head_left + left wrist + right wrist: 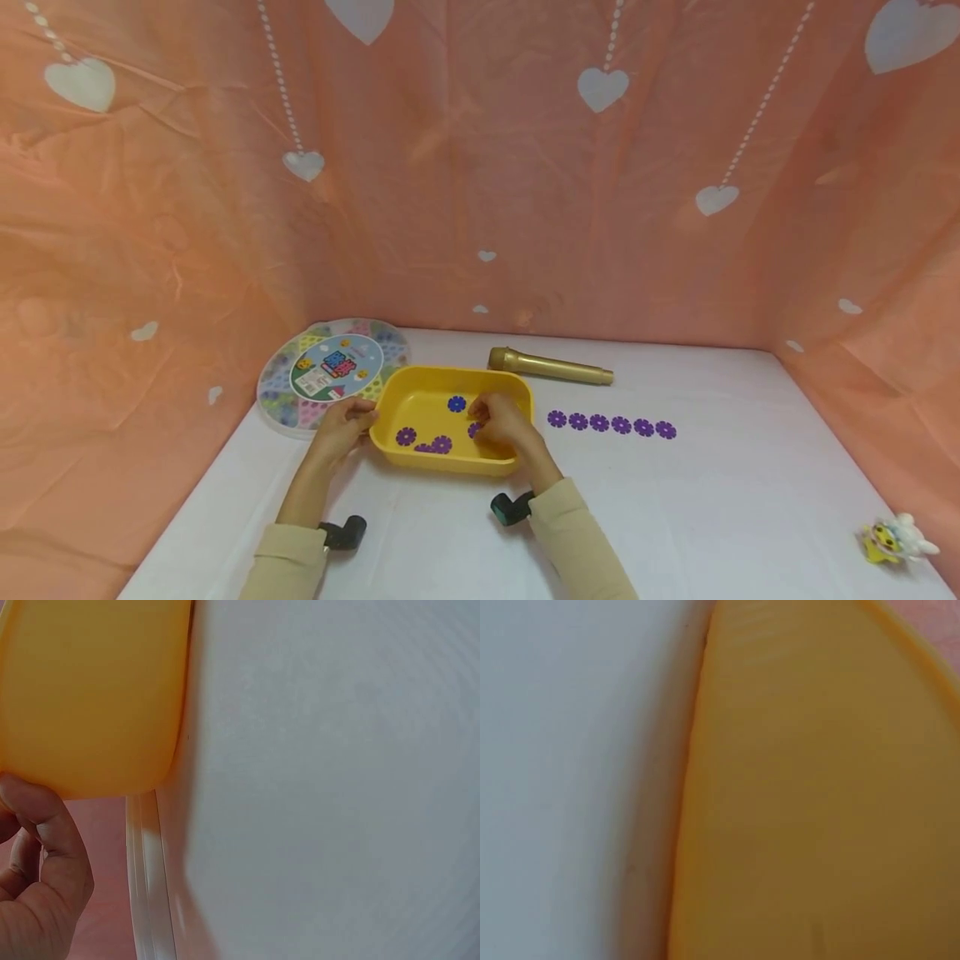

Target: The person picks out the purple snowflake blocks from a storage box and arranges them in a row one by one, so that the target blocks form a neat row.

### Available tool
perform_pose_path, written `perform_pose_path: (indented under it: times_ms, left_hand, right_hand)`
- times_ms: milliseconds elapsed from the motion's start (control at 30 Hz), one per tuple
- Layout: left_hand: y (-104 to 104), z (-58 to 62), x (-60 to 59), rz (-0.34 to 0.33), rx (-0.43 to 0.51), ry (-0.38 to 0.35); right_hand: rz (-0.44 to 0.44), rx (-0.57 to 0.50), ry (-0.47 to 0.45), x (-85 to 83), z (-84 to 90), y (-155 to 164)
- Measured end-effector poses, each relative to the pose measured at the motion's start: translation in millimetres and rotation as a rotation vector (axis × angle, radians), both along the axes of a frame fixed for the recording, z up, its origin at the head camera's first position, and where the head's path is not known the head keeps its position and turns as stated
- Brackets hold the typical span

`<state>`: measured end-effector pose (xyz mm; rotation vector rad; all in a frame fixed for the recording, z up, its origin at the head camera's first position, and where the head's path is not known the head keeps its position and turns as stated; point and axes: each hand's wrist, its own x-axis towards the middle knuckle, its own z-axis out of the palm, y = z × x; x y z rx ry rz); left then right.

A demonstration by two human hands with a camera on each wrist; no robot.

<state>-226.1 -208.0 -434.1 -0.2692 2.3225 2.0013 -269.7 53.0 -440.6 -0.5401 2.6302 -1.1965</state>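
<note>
The yellow tray point(450, 392) sits on the table point(675, 500). The left hand point(341, 425) grips the tray's left rim. The right hand point(502, 421) reaches inside it, fingers curled over a purple flower piece point(474, 430); whether it pinches the piece I cannot tell.

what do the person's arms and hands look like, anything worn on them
Both hands are bare: the left hand and right hand show no gloves, and no rings are visible at this size. Both arms wear long beige sleeves reaching the wrists. A small black camera unit sits under each wrist.
</note>
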Motion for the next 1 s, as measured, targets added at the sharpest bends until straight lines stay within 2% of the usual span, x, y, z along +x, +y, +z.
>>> perform_pose_path:
  times_ms: [300,433,767,867,1000]
  left_hand:
    - [-0.4,2.1,-0.3,0.001,0.005,-0.014]
    - [-0.2,1.6,-0.2,0.002,0.007,-0.020]
    - [0.7,0.5,1.0,0.003,0.009,-0.012]
    - [0.8,0.4,0.7,0.003,0.009,-0.010]
    - [0.7,0.1,0.5,0.006,0.009,-0.013]
  right_hand:
    - [0.003,0.059,0.038,1.1,0.0,-2.2]
    - [0.017,0.056,0.013,2.4,-0.3,-2.4]
    - [0.101,0.047,0.039,1.9,-2.9,-1.4]
    - [0.092,-0.013,-0.017,-0.1,-1.2,0.2]
    - [0.093,-0.216,-0.083,-3.6,-0.5,4.6]
